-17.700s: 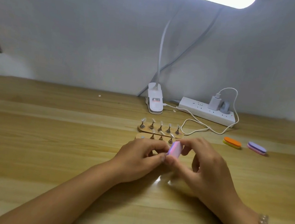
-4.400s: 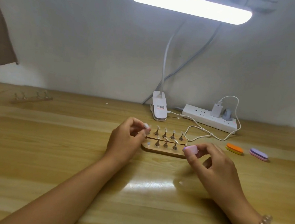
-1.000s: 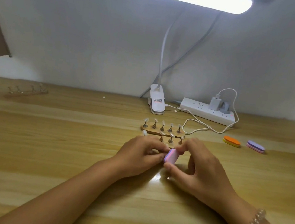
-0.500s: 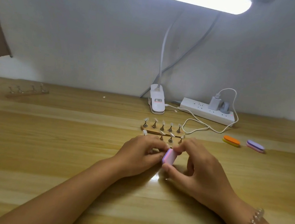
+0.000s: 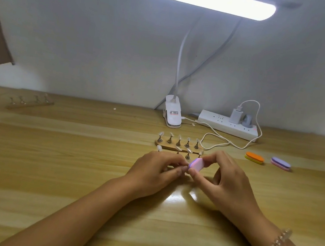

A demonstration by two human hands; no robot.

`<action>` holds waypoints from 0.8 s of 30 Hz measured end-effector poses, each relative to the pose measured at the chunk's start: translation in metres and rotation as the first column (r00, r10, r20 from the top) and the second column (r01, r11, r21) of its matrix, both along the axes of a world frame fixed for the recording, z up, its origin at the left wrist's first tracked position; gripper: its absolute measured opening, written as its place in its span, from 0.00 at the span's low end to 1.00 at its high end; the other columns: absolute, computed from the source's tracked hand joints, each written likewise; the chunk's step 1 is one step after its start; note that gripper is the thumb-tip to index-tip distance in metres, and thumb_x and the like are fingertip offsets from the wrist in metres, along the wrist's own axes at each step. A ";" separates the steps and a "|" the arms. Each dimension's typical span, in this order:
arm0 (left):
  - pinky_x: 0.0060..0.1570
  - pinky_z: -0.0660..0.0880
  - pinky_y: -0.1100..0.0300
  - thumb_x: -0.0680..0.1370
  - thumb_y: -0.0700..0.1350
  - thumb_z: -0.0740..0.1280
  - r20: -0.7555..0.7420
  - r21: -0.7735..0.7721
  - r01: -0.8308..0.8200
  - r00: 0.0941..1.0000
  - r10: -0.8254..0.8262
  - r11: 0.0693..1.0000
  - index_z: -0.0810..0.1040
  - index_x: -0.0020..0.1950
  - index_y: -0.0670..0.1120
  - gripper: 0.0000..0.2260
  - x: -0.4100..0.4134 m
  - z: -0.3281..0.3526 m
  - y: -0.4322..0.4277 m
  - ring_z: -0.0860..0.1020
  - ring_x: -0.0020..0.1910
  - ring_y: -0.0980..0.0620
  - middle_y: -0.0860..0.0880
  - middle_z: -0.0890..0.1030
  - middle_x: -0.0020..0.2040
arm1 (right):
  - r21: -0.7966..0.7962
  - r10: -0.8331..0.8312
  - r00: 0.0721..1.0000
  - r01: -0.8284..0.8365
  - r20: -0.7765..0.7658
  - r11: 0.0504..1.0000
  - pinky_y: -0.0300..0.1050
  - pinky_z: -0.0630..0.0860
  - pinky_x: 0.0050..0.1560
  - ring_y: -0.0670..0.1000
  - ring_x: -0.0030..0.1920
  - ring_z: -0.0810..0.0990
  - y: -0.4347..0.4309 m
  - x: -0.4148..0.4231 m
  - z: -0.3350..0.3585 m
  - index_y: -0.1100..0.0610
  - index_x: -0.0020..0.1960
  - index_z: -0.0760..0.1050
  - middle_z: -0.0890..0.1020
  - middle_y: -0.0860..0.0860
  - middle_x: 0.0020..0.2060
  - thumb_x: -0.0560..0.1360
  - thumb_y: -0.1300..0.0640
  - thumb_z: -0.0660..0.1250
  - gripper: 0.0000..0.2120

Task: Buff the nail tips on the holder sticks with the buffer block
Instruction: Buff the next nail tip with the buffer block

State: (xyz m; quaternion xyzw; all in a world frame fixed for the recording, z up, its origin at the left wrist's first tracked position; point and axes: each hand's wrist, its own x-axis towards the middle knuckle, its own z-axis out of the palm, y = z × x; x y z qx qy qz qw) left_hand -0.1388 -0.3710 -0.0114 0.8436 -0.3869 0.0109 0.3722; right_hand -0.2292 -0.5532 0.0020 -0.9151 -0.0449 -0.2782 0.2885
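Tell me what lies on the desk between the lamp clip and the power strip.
Head view: a thin white cable runs from the lamp clip across bare wood toward the power strip.

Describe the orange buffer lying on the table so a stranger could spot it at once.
Start at the white power strip along the wall at the back right of the table. In front of its right end lie two small oval buffers, apart from each other. The orange buffer is the left one, orange over yellow, while the purple buffer beside it sits over pink.

One head view — faces forward, down (wide-angle); left hand (image 5: 156, 172), right hand (image 5: 225, 182) close, wall (image 5: 85, 43) beyond.
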 end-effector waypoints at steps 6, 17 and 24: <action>0.46 0.76 0.51 0.76 0.59 0.61 -0.003 0.020 -0.014 1.000 0.014 1.000 0.81 0.54 0.58 0.13 -0.001 0.001 0.000 0.79 0.46 0.56 0.60 0.83 0.49 | 0.015 0.006 1.000 -0.006 -0.022 1.000 0.41 0.66 0.36 0.41 0.34 0.72 0.000 0.001 0.001 0.47 0.44 0.74 0.77 0.40 0.42 0.68 0.39 0.71 0.14; 0.47 0.76 0.52 0.75 0.58 0.61 -0.011 0.046 -0.031 0.999 0.031 0.998 0.81 0.56 0.59 0.14 -0.002 0.001 0.001 0.79 0.48 0.55 0.60 0.83 0.50 | -0.080 0.029 0.999 -0.031 -0.020 0.996 0.38 0.63 0.34 0.38 0.35 0.72 0.001 0.000 -0.002 0.47 0.46 0.73 0.75 0.39 0.40 0.69 0.38 0.69 0.15; 0.43 0.72 0.57 0.78 0.56 0.65 -0.008 0.026 -0.020 1.000 0.020 0.999 0.82 0.54 0.59 0.09 0.000 0.000 0.001 0.77 0.44 0.59 0.61 0.81 0.45 | -0.017 0.014 0.999 -0.015 -0.033 1.000 0.47 0.72 0.36 0.44 0.33 0.73 0.000 0.001 -0.001 0.46 0.45 0.73 0.78 0.40 0.43 0.69 0.37 0.68 0.14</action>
